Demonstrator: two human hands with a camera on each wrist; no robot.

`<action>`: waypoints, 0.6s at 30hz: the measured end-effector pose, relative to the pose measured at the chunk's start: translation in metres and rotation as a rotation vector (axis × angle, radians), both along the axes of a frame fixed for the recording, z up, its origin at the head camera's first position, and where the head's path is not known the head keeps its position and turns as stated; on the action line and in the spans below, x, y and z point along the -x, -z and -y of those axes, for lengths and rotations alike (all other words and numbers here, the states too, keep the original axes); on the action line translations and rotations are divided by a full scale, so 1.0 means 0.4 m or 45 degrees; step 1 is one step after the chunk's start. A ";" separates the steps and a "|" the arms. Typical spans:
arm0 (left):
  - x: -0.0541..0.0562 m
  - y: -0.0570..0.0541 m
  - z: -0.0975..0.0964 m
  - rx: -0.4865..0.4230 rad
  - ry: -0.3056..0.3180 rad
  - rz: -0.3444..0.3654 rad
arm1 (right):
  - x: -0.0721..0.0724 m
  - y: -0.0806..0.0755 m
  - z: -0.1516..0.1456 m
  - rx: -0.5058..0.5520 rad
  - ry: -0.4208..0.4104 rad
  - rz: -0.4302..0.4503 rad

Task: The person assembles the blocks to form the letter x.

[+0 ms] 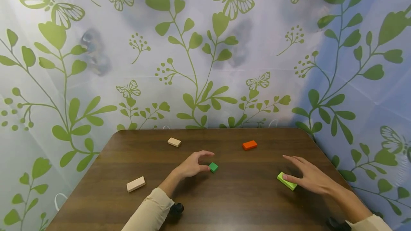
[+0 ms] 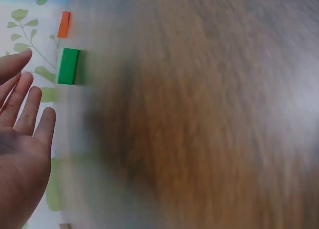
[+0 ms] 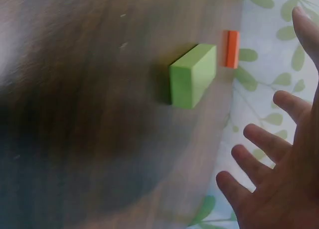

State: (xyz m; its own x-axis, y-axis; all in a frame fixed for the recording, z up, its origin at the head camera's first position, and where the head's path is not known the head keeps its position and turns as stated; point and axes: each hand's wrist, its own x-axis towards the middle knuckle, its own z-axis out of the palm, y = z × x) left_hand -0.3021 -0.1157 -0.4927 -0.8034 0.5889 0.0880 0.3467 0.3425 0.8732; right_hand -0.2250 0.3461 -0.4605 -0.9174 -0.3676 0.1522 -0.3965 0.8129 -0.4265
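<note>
Hovering, spread wide: L hand nr smooth green block, R hand nr lime oblong block, partly covering it in head view. Both blocks on woodgrain table. Orange block farther back, tan block back L, 2nd tan block nearer. Leaf-print curtain behind.

wood-grain table, slightly glossy; smooth green block
</note>
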 end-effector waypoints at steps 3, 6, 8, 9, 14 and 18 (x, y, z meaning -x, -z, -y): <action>0.004 0.015 -0.008 -0.003 0.005 0.049 | -0.010 0.012 -0.010 0.022 0.001 0.007; 0.009 0.025 -0.016 -0.007 0.010 0.110 | -0.019 0.024 -0.026 0.042 0.013 0.043; 0.016 0.031 -0.017 -0.001 0.003 0.138 | -0.016 0.034 -0.035 0.051 0.024 0.079; 0.019 0.033 -0.017 0.006 -0.003 0.135 | -0.014 0.039 -0.039 0.052 0.032 0.099; 0.024 0.038 -0.019 0.093 0.020 0.089 | -0.002 0.071 -0.060 0.035 0.029 0.213; 0.021 0.037 -0.027 0.134 0.060 0.031 | 0.005 0.084 -0.065 0.093 0.017 0.266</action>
